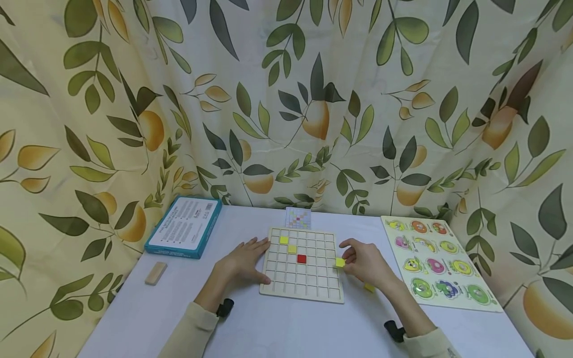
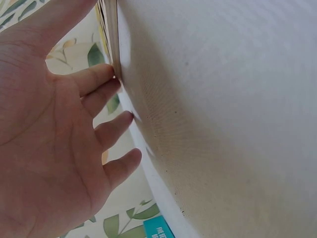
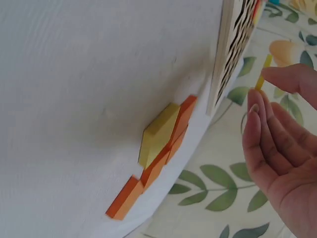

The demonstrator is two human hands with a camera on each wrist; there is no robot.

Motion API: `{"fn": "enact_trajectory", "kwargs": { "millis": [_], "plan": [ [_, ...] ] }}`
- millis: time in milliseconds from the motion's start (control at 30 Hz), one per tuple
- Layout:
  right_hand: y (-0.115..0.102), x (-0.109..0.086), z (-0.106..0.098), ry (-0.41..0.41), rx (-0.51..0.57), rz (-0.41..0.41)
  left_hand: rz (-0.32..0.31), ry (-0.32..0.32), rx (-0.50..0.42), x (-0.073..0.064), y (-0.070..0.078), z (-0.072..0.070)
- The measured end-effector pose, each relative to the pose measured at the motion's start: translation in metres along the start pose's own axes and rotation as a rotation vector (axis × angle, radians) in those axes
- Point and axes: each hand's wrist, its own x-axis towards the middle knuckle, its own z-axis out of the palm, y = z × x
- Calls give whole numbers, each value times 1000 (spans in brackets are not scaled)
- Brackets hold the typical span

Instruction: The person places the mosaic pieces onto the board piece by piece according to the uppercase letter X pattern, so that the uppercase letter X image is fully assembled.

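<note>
A wooden grid board (image 1: 313, 291) lies on the table, with two yellow squares (image 1: 284, 240) and a red square (image 1: 302, 259) set in its cells on a diagonal. My left hand (image 1: 241, 261) rests at the board's left edge, its fingers extended and touching the rim. Between thumb and fingertips, my right hand (image 1: 368, 264) pinches a yellow square tile (image 3: 264, 72) over the board's right edge. Beneath that hand, a loose yellow tile (image 3: 159, 134) lies against several orange tiles (image 3: 125, 198) on the table; the head view mostly hides them.
Behind the board lies a small pattern card (image 1: 298, 218). A blue-edged box (image 1: 182, 226) and a small wooden block (image 1: 155, 273) are at the left. On the right lies a fruit puzzle board (image 1: 440, 263). A patterned curtain (image 1: 286, 124) hangs behind the table.
</note>
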Motion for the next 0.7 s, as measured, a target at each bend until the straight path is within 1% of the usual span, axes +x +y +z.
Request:
{"fn": "enact_trajectory", "kwargs": {
  "millis": [233, 433, 700],
  "plan": [
    [-15, 1, 18, -33, 37, -34, 1, -15, -4, 0, 1, 1],
    [-28, 7, 29, -43, 42, -93, -2, -9, 9, 4, -1, 0],
    [-39, 14, 38, -59, 42, -102, -7, -6, -6, 3, -1, 1]
  ]
}}
